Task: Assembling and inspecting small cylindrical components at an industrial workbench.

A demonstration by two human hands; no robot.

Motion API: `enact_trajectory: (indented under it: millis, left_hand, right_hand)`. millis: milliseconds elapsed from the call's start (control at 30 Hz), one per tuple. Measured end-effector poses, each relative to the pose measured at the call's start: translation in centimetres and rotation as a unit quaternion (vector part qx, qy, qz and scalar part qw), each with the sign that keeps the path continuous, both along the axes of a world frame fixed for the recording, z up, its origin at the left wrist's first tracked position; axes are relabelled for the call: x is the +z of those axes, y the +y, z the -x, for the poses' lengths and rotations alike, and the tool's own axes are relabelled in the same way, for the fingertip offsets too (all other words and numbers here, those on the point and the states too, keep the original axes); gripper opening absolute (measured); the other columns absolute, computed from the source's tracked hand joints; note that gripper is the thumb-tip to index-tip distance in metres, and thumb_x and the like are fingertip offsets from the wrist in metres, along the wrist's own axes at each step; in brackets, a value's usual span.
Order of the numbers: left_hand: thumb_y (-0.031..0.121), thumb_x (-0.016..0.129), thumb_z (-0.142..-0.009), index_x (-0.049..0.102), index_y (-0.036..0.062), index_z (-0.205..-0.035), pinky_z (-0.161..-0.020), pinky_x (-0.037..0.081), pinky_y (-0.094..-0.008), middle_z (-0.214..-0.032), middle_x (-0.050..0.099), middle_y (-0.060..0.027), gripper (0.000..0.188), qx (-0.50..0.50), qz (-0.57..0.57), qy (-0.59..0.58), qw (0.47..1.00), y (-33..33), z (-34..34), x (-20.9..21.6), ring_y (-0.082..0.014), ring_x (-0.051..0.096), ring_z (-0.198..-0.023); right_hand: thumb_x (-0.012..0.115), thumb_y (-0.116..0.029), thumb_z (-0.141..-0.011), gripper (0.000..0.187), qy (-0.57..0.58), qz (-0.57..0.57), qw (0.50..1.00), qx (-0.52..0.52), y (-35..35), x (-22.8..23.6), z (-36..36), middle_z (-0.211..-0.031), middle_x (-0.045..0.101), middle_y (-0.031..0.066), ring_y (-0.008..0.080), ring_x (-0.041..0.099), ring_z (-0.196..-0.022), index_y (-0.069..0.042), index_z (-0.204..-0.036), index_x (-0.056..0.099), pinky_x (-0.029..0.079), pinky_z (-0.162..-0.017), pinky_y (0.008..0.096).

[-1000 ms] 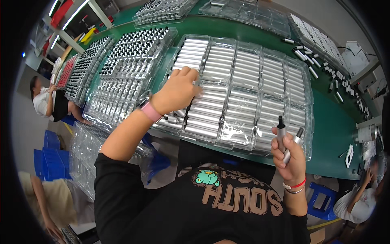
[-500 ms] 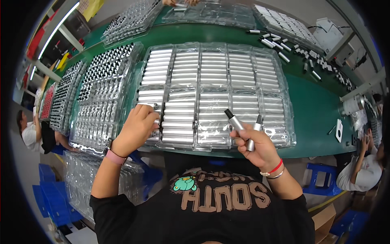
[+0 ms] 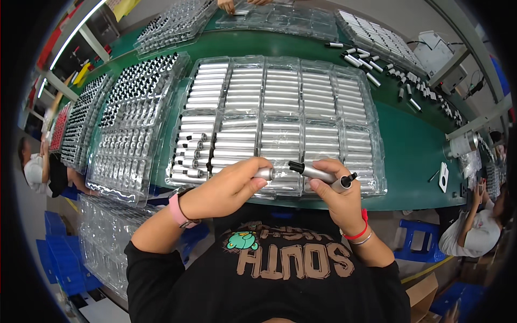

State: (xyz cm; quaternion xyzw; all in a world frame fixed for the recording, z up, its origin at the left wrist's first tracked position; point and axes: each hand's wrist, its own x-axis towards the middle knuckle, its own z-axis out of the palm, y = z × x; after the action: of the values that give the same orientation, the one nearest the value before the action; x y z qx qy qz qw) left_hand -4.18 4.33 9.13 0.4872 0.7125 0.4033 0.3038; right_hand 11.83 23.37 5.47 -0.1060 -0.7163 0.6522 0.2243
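Note:
My left hand [image 3: 230,187] closes around a silver tube [image 3: 265,173], whose open ring end points right. Facing it, my right hand [image 3: 341,203] grips two silver cylinders with black tips. One silver cylinder [image 3: 318,172] points its black tip left toward the tube, with a small gap between; the other silver cylinder [image 3: 341,186] tilts up to the right. Below both hands lies a clear plastic tray [image 3: 380,162] filled with rows of silver tubes [image 3: 235,151]. On its lower left compartment rest several short black-tipped pieces [image 3: 193,163].
Left of the tray stands another clear tray of black-tipped pieces [image 3: 121,142]. Loose silver cylinders [image 3: 370,65] scatter at the back right of the green table [image 3: 412,161]. A co-worker's hands [image 3: 229,5] are at the far edge. Stacked empty trays [image 3: 102,237] sit lower left.
My left hand has left the tray's lower left compartment and come right, now with a silver tube in it. My right hand has turned its cylinders so one points left.

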Motion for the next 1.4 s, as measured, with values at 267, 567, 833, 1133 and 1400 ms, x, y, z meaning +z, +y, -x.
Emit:
enact_trajectory:
  millis: [267,567,833,1133,1400]
  left_hand:
    - [0.016,0.05,-0.097,0.055,0.0003,-0.113,-0.062,0.038,-0.0221,-0.08,0.055,-0.0032,0.024,-0.034,0.005,-0.13,0.991,1.1,-0.4,-1.1,-0.0097,0.046,-0.065]
    - [0.021,0.051,-0.097,0.061,0.0032,-0.1,-0.054,0.035,-0.0204,-0.066,0.053,0.0005,0.021,-0.111,0.063,-0.511,0.85,1.6,-0.4,-2.7,-0.0074,0.043,-0.055]
    - [0.013,0.055,-0.093,0.059,0.0002,-0.099,-0.061,0.041,-0.0269,-0.072,0.053,-0.0044,0.015,-0.121,-0.005,-0.207,0.971,1.8,-2.9,-1.6,-0.0144,0.047,-0.062]
    - [0.01,0.062,-0.081,0.058,0.0038,-0.094,-0.068,0.042,-0.0309,-0.078,0.054,-0.0095,0.014,-0.055,-0.218,0.344,0.911,2.4,-3.5,-4.2,-0.0208,0.049,-0.068]
    - [0.012,0.068,-0.075,0.067,0.0073,-0.095,-0.075,0.043,-0.0326,-0.079,0.058,-0.0054,0.02,0.066,-0.141,0.355,0.922,2.0,7.8,-2.8,-0.0222,0.05,-0.077]
  right_hand:
    - [0.063,-0.001,-0.083,0.019,0.045,-0.092,0.994,0.025,0.3,0.2,-0.7,-0.106,0.058,0.0092,0.0186,0.056,-0.094,-0.002,-0.102,0.063,0.046,-0.081,0.0278]
    - [0.065,0.002,-0.076,0.026,0.145,-0.401,0.885,0.19,2.5,2.9,-0.4,-0.1,0.059,0.0086,0.0222,0.057,-0.086,-0.004,-0.1,0.061,0.047,-0.074,0.029]
    - [0.069,-0.005,-0.072,0.024,0.019,-0.5,0.85,0.164,1.0,3.3,-1.9,-0.092,0.06,0.008,0.0209,0.058,-0.076,-0.002,-0.095,0.061,0.047,-0.065,0.0273]
    - [0.069,-0.008,-0.078,0.028,-0.093,-0.221,0.961,0.135,0.0,0.4,-1.6,-0.096,0.063,0.009,0.0183,0.057,-0.069,0.0,-0.104,0.06,0.045,-0.059,0.0263]
    - [0.065,-0.014,-0.086,0.024,-0.1,-0.057,0.991,-0.072,0.0,1.7,-0.7,-0.071,0.06,0.0034,0.0139,0.052,-0.056,-0.002,-0.105,0.06,0.041,-0.048,0.0212]
